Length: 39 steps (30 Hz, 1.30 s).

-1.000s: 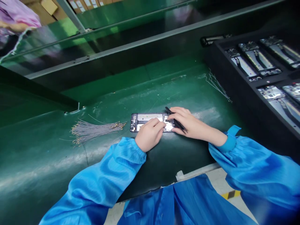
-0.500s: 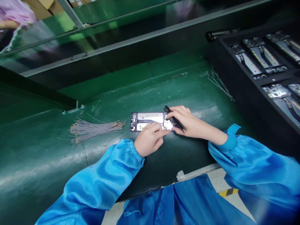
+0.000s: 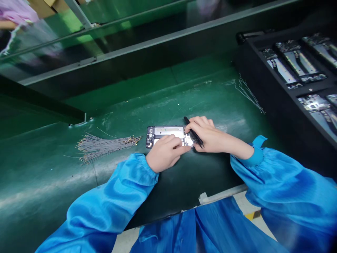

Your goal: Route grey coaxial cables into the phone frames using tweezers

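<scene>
An opened phone body (image 3: 168,130) lies flat on the green mat (image 3: 147,109), its circuit board showing at the right end. My left hand (image 3: 165,151) rests over its lower edge, index finger stretched toward the board and the other fingers bent. Black tweezers (image 3: 194,133) are held in my right hand (image 3: 207,135), slanting across the palm, while its thumb and index finger touch the phone's right end. To the left of the phone lies a bundle of thin grey cables (image 3: 107,146) with gold-coloured tips.
At the right stands a black tray (image 3: 279,95) holding several opened phone bodies. A few loose wires (image 3: 249,93) lie beside it. A metal rail (image 3: 158,40) runs across the back, and a person in pink (image 3: 18,12) is partly visible at the upper left.
My left hand has shifted slightly left and flattened over the phone. My right hand and the tweezers have moved a little left and up, with the tweezers tilted slightly more upright.
</scene>
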### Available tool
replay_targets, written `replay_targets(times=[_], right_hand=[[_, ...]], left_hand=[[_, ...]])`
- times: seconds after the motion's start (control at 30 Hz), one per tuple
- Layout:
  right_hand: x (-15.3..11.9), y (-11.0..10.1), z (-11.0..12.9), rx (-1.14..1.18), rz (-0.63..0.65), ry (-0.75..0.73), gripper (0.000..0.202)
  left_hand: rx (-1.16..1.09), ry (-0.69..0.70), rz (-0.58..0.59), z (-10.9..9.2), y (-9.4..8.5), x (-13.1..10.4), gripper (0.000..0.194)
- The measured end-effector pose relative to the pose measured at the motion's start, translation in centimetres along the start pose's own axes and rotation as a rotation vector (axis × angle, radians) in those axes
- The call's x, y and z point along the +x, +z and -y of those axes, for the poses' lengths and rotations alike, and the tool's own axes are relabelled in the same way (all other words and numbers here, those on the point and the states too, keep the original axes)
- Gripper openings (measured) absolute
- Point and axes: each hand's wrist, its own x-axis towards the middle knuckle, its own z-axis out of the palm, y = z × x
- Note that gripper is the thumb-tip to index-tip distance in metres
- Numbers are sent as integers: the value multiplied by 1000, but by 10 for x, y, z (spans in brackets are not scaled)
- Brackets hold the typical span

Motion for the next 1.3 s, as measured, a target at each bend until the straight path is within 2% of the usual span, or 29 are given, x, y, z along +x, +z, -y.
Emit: replay_targets(times=[0.2,0.77,1.07,1.3], right_hand=[[-3,0,-4,67,-1,-11,40],[5,-2,0,0,56,57,38],[6,0,1,-7,33,56,38],[11,2,1,-23,12,47,39]], left_hand=[[-166,12,-63,16,1,-7,30],[-183,0,-64,14,2,-6,30],[-116,25,-74,13,2,-6,28],[-322,-70,-128,13,2,-5,26]])
